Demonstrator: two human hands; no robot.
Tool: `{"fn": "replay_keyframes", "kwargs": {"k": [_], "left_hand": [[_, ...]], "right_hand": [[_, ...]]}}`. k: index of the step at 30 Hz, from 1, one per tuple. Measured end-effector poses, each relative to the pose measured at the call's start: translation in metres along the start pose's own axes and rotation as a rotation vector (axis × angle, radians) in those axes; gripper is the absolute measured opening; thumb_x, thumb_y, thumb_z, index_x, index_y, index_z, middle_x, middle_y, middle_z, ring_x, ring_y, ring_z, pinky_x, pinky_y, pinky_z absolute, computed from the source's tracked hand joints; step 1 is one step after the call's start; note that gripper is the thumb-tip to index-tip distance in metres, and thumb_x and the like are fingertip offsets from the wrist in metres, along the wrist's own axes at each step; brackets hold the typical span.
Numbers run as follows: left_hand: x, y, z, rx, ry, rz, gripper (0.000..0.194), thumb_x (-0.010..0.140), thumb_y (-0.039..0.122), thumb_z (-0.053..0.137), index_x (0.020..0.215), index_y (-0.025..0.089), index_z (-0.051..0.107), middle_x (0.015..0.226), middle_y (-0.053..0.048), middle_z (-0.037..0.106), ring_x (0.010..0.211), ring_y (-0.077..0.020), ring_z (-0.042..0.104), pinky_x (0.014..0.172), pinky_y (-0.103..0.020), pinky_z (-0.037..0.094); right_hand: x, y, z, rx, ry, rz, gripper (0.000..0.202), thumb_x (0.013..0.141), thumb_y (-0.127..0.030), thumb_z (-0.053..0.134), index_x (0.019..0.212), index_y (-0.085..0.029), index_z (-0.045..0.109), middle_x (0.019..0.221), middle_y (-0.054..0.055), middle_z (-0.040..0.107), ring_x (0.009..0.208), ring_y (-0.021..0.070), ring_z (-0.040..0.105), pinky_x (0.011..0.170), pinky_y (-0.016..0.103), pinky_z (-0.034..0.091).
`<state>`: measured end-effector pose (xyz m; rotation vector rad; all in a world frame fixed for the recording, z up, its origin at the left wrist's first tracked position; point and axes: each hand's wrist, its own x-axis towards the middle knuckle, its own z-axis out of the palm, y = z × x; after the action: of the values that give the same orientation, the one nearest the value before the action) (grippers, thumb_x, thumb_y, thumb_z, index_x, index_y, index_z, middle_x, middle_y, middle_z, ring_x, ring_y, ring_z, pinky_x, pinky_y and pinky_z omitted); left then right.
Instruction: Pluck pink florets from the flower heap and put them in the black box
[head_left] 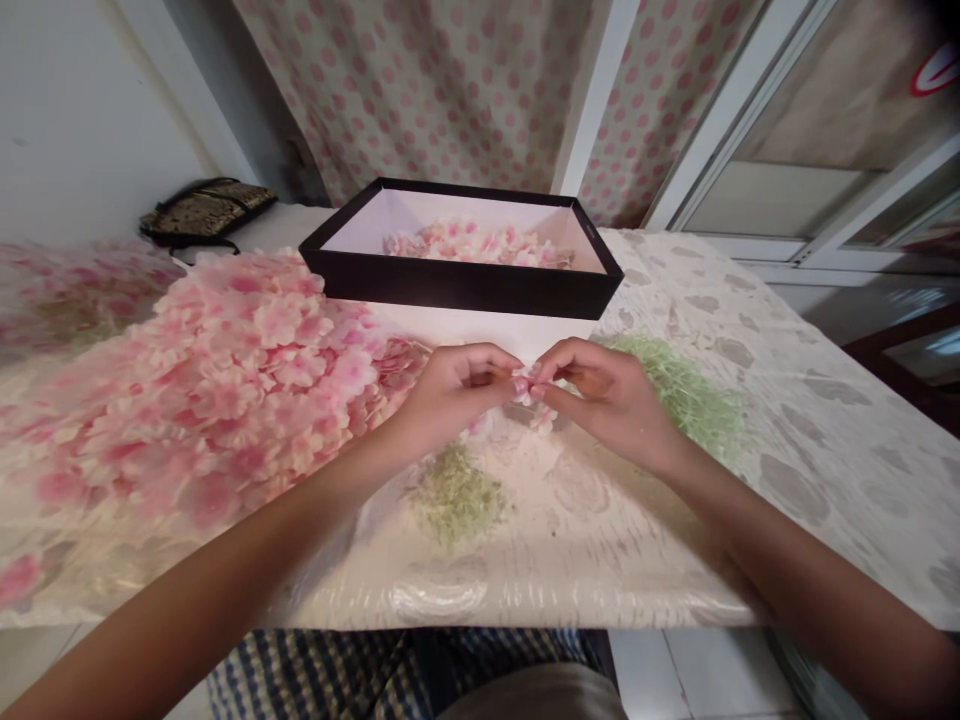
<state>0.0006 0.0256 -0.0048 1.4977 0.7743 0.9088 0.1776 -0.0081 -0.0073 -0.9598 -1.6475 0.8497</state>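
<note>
Hands, left hand [457,388] and right hand [600,392], both pinch one pink petal [527,384] mid-table, black box [465,285] behind, table edge [525,615] near.

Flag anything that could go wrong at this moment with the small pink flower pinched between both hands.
1. The small pink flower is held only by the fingertips of the left hand and right hand; it could tear or drop among the loose petals beneath.
2. The left forearm lies against the pink blossom heap; a sweep could push blossoms off the table's near edge.
</note>
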Motion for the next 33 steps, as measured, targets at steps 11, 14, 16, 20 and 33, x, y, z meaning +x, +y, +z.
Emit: {"fn": "replay_keyframes", "kwargs": {"k": [11,14,16,20,33], "left_hand": [[-0.003,0.003,0.002,0.13,-0.011,0.136,0.008,0.074,0.019,0.069,0.077,0.013,0.065,0.073,-0.002,0.067,0.063,-0.0101,0.06,0.058,-0.021,0.046],[-0.004,0.001,0.002,0.277,-0.004,0.3,0.002,0.078,0.015,0.064,0.079,0.014,0.065,0.077,-0.003,0.068,0.067,-0.0109,0.061,0.062,-0.022,0.048],[-0.005,-0.001,0.002,0.4,0.003,0.427,0.003,0.08,0.013,0.062,0.081,0.015,0.064,0.077,-0.002,0.068,0.069,-0.011,0.062,0.064,-0.022,0.048],[-0.007,-0.001,0.001,0.561,0.049,0.641,0.009,0.08,0.009,0.061,0.086,0.016,0.06,0.08,-0.001,0.066,0.075,-0.0113,0.062,0.069,-0.023,0.049],[-0.011,0.006,-0.002,0.595,0.048,0.93,0.015,0.081,0.006,0.061,0.091,0.016,0.056,0.081,-0.004,0.064,0.078,-0.0148,0.063,0.07,-0.029,0.053]], "right_hand": [[-0.003,0.002,-0.001,0.031,0.012,0.016,0.017,0.072,-0.018,0.073,0.079,-0.02,0.057,0.077,-0.001,0.06,0.071,0.0138,0.059,0.065,0.029,0.05],[-0.002,0.001,-0.001,0.059,-0.008,0.024,0.024,0.071,-0.018,0.074,0.087,-0.021,0.056,0.079,-0.001,0.059,0.072,0.0134,0.059,0.064,0.028,0.051],[-0.002,0.0,-0.002,0.027,-0.044,0.006,0.017,0.075,-0.017,0.07,0.085,-0.02,0.058,0.079,-0.001,0.059,0.072,0.0133,0.059,0.064,0.028,0.05],[-0.003,-0.001,-0.005,-0.177,-0.049,-0.239,0.013,0.081,-0.008,0.06,0.075,-0.019,0.057,0.08,0.001,0.06,0.074,0.0131,0.06,0.066,0.028,0.049],[-0.007,0.009,-0.002,-0.581,0.11,-0.838,0.024,0.077,0.003,0.059,0.085,-0.02,0.054,0.096,0.007,0.063,0.083,0.0185,0.062,0.068,0.036,0.054]]}}
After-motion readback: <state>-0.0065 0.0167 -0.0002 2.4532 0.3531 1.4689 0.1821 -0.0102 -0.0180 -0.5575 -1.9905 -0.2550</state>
